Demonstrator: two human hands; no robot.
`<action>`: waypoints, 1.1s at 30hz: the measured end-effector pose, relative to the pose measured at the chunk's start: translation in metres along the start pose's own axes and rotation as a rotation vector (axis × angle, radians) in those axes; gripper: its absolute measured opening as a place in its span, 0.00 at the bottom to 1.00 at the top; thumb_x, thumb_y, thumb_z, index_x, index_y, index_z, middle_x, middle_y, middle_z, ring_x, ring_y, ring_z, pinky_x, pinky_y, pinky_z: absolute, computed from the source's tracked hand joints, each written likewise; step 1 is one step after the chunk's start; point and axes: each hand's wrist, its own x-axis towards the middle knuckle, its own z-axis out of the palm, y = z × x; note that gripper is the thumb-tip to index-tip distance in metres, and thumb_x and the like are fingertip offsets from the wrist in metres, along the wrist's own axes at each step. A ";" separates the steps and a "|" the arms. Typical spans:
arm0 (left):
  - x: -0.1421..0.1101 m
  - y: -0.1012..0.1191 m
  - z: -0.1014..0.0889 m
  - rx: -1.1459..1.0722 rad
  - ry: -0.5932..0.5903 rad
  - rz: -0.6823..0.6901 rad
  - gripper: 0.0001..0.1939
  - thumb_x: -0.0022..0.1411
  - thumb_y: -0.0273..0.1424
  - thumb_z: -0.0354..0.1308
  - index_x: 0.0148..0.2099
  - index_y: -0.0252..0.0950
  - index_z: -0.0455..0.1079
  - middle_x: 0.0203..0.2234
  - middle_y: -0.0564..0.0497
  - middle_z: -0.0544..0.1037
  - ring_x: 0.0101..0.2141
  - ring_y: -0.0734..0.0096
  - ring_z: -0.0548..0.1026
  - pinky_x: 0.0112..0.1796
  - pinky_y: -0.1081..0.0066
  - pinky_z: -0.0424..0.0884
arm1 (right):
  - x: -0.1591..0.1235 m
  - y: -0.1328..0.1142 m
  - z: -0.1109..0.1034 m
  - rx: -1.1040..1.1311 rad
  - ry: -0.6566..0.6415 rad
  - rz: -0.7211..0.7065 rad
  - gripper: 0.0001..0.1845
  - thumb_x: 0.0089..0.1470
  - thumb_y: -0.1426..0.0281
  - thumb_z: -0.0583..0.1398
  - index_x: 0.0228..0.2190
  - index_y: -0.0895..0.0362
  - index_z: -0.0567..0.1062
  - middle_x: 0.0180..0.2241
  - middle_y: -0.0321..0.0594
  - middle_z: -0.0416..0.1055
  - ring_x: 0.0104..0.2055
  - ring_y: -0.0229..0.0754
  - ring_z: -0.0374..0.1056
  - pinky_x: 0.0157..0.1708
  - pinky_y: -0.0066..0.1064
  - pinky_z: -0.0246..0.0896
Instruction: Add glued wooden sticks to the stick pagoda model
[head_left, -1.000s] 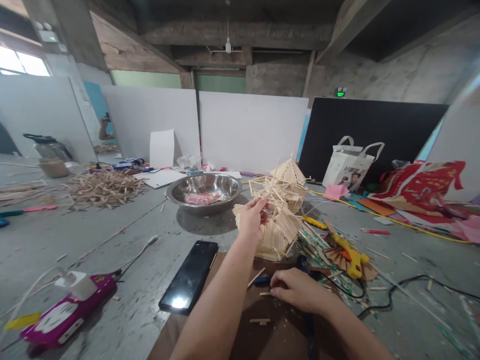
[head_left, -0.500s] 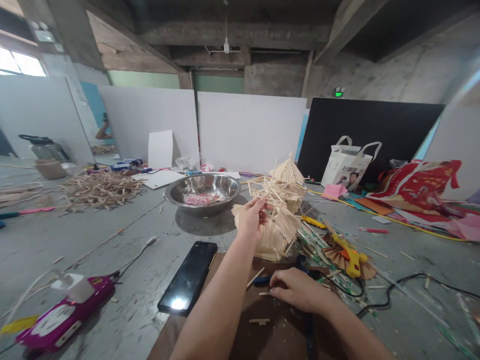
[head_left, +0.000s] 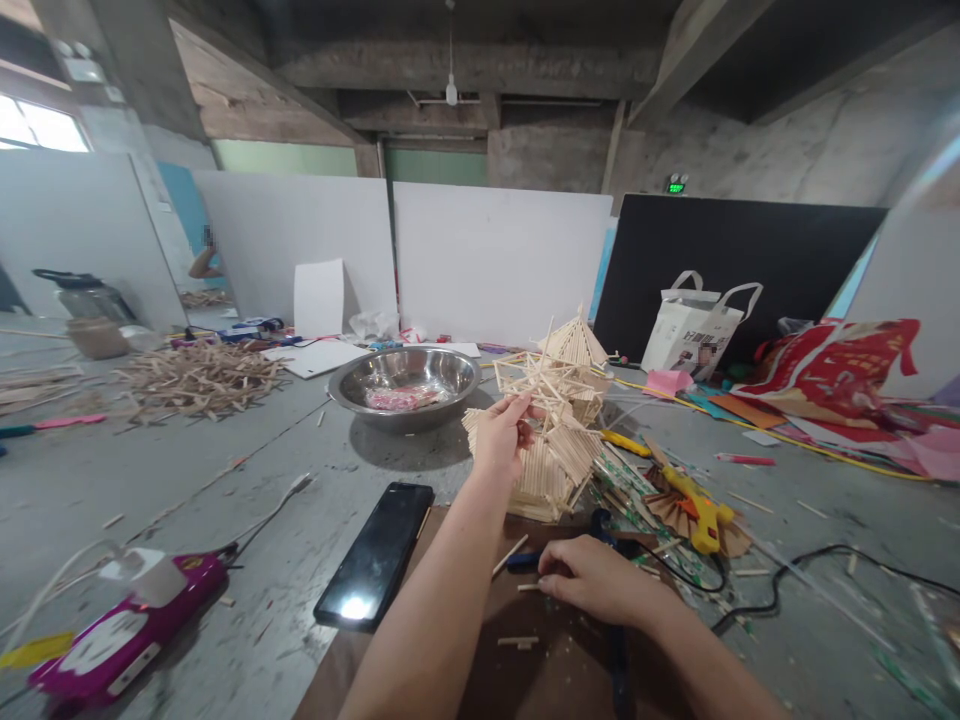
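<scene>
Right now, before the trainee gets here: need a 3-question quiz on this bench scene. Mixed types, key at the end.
1. True or false: the metal bowl stands open side up, with something inside it.

2. What colour is the corded tool lying to the right of the stick structure?
A) Purple
B) Yellow
C) White

3. Which grip is up at the stick structure, and which is down over the brown board?

Key:
1. True.
2. B.
3. The left grip is at the structure; the right grip is over the board.
</scene>
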 end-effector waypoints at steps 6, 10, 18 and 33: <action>0.000 0.000 0.000 0.012 0.003 0.015 0.13 0.37 0.37 0.60 0.24 0.33 0.66 0.14 0.56 0.69 0.09 0.85 0.58 0.12 0.80 0.46 | 0.000 -0.001 0.000 -0.008 0.004 -0.002 0.14 0.46 0.62 0.52 0.32 0.55 0.73 0.30 0.37 0.73 0.31 0.37 0.66 0.28 0.24 0.52; 0.001 -0.001 -0.001 0.019 -0.005 0.012 0.13 0.37 0.37 0.60 0.24 0.34 0.65 0.15 0.56 0.70 0.09 0.85 0.58 0.12 0.80 0.47 | -0.002 -0.002 -0.006 0.014 0.008 0.002 0.14 0.45 0.62 0.52 0.32 0.55 0.72 0.29 0.37 0.72 0.30 0.37 0.65 0.27 0.24 0.52; 0.001 -0.001 -0.001 0.001 -0.010 0.014 0.13 0.38 0.37 0.60 0.24 0.33 0.65 0.14 0.55 0.70 0.09 0.86 0.57 0.12 0.80 0.48 | -0.027 0.030 -0.059 0.362 0.181 0.116 0.18 0.46 0.58 0.51 0.35 0.57 0.67 0.27 0.37 0.68 0.27 0.37 0.63 0.23 0.25 0.56; -0.023 0.004 0.020 0.155 -0.124 0.230 0.10 0.44 0.34 0.56 0.21 0.34 0.61 0.16 0.55 0.70 0.10 0.85 0.60 0.13 0.80 0.51 | -0.047 0.159 -0.082 -0.094 0.548 1.013 0.24 0.44 0.52 0.48 0.27 0.58 0.73 0.31 0.53 0.71 0.34 0.51 0.67 0.28 0.36 0.56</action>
